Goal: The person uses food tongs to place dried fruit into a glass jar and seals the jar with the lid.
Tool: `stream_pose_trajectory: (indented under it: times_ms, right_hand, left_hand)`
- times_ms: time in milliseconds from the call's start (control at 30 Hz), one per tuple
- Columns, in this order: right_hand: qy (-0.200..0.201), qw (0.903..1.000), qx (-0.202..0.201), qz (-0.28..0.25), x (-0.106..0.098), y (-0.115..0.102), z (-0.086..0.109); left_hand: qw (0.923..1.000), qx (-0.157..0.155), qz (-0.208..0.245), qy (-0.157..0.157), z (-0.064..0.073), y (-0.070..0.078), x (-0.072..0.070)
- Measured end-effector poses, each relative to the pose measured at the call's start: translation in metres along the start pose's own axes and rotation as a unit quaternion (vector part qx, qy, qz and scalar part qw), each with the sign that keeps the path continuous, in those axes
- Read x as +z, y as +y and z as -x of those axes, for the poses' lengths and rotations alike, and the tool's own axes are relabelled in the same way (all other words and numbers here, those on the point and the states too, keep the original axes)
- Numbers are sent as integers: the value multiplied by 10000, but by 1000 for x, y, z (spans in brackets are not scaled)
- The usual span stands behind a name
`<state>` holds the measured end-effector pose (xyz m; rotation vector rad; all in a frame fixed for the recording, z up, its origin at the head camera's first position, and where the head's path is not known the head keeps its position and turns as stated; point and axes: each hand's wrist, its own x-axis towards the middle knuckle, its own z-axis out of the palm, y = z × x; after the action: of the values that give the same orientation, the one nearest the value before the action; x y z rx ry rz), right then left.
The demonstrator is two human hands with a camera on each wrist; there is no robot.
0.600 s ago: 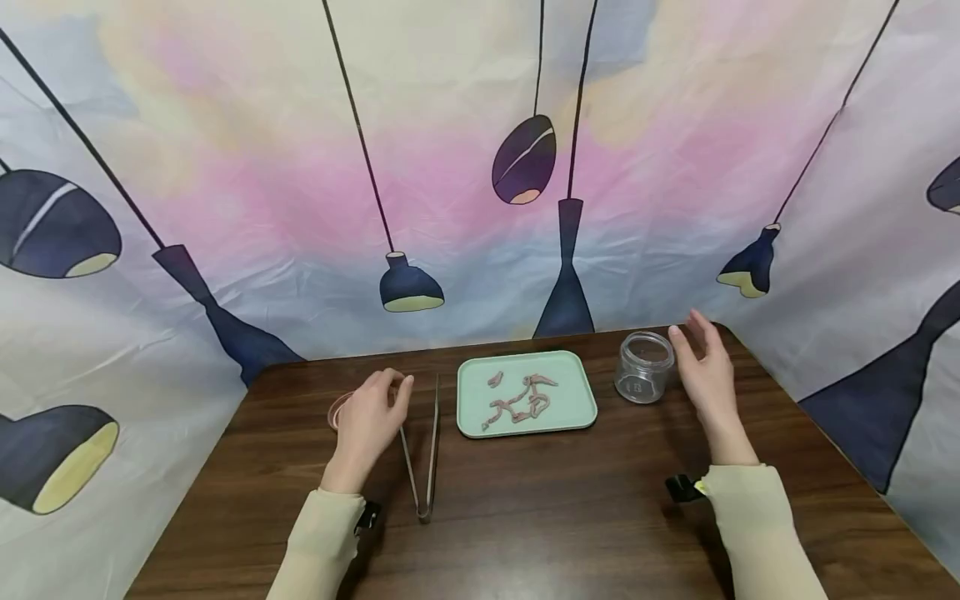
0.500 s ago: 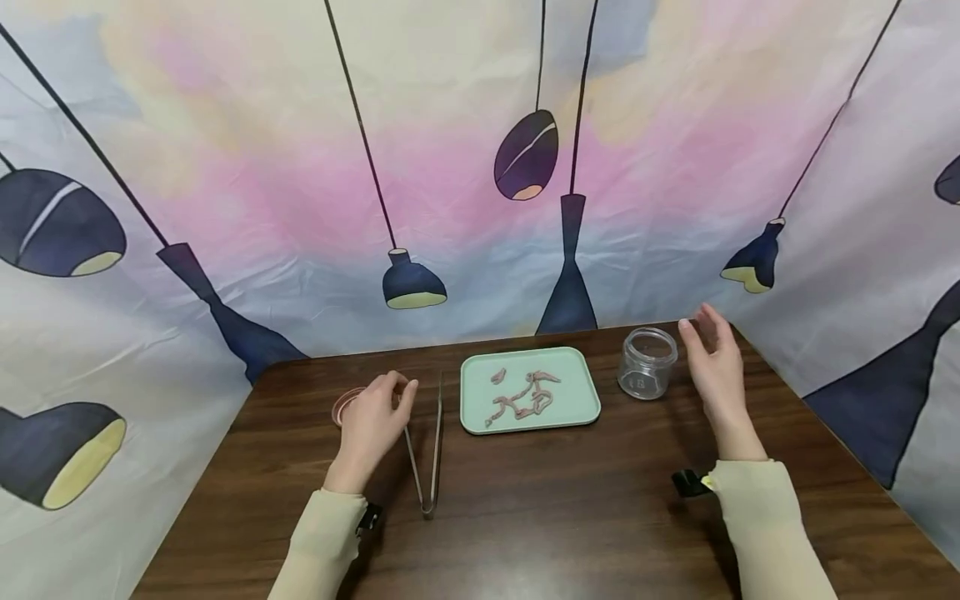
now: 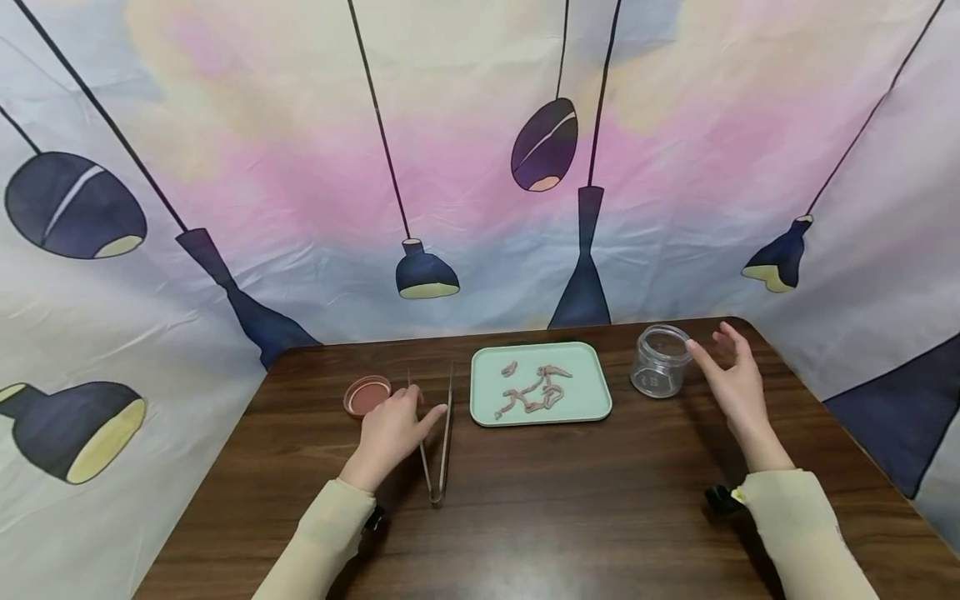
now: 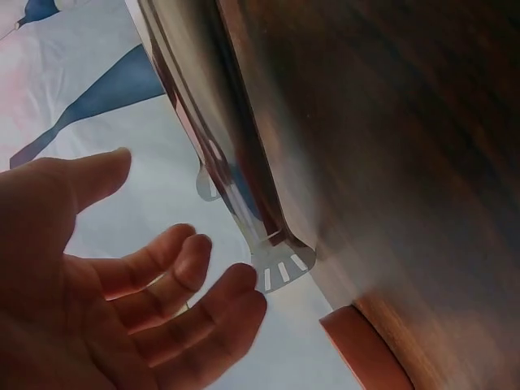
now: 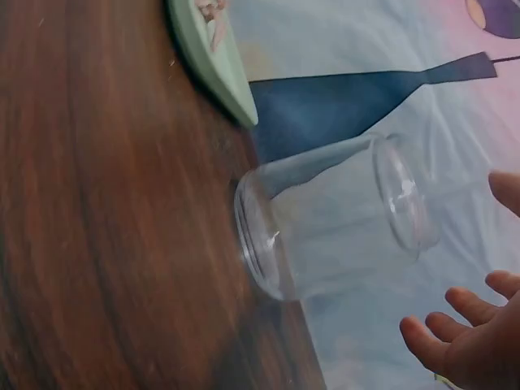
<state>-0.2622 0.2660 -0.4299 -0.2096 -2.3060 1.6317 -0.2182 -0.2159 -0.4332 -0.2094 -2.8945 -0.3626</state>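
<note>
Silver metal tongs (image 3: 437, 492) with slotted tips lie spread on the table. My left hand (image 3: 393, 427) hovers over their left arm with loosely bent fingers. In the left wrist view a gap shows between its fingertips and the tongs (image 4: 215, 122). A clear, lidless jar (image 3: 658, 367) stands upright at the right. My right hand (image 3: 738, 392) is just right of it, thumb near the rim. The right wrist view shows the fingers apart from the jar (image 5: 325, 219). Between the hands is a pale green tray (image 3: 592, 400) bearing thin, pinkish-brown strips (image 3: 534, 406).
A round reddish lid (image 3: 367, 395) lies left of the tongs, beside my left hand. The dark wooden table (image 3: 525, 517) reaches back to a hanging cloth (image 3: 480, 167) printed with lamps, which also runs along both sides.
The head view has shifted slightly. My left hand has moved right, uncovering the lid and spreading over the tongs. My right hand has dropped a little, its thumb closer to the jar.
</note>
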Motion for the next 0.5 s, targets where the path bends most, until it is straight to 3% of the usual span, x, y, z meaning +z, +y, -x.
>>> stream_pose_trajectory:
  times_ms: [200, 400, 500]
  right_hand:
    - [-448, 9989, 132, 87, -2, 6, -3]
    - [-744, 9972, 63, 66, -6, 6, -9]
    - [-838, 9965, 44, -1, -4, 8, -10]
  left_hand:
    - [9996, -196, -129, -182, 10, -2, 1]
    - [9989, -333, -204, -267, 11, 2, 0]
    - [9976, -420, -301, -451, 12, 4, 0]
